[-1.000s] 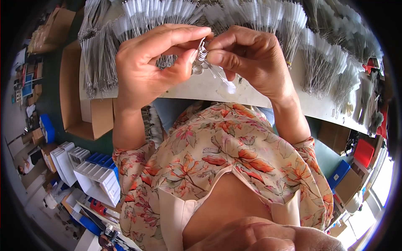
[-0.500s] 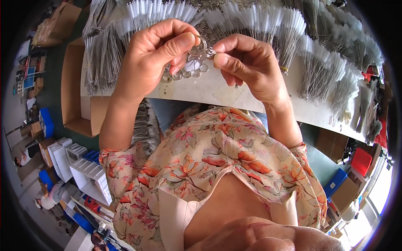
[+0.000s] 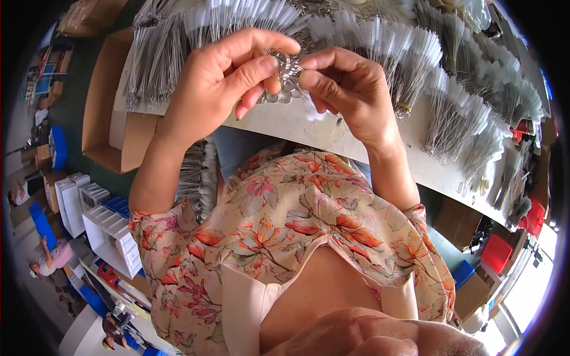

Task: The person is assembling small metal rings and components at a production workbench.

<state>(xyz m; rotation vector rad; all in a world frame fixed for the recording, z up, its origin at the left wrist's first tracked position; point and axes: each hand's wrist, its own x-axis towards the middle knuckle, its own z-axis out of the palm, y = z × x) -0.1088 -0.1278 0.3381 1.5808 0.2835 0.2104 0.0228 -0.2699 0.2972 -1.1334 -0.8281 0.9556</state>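
My left hand (image 3: 234, 80) is closed around a cluster of shiny metal rings (image 3: 289, 66) above the table edge. Its thumb presses near the rings, and its index finger stretches over them toward the right hand. My right hand (image 3: 347, 83) pinches the other side of the cluster between thumb and index finger, with thin wire ends showing below its fingertips. How the rings are linked is too small to tell. Behind both hands, wire-handled brushes (image 3: 380, 38) with white bristles lie in dense bundles. More round rings (image 3: 285, 97) show beneath the fingers.
The pale table (image 3: 332, 135) runs across in front of me, with more brush bundles (image 3: 460, 118) along its right side. An open cardboard box (image 3: 113, 124) stands at the left. White plastic crates (image 3: 110, 237) and a person (image 3: 53, 255) are farther left. A red bin (image 3: 496, 253) is at the lower right.
My left index finger has straightened and lifted off the larger ring it pinched before. The rings now bunch up between both hands, which have come closer together. The view has shifted slightly.
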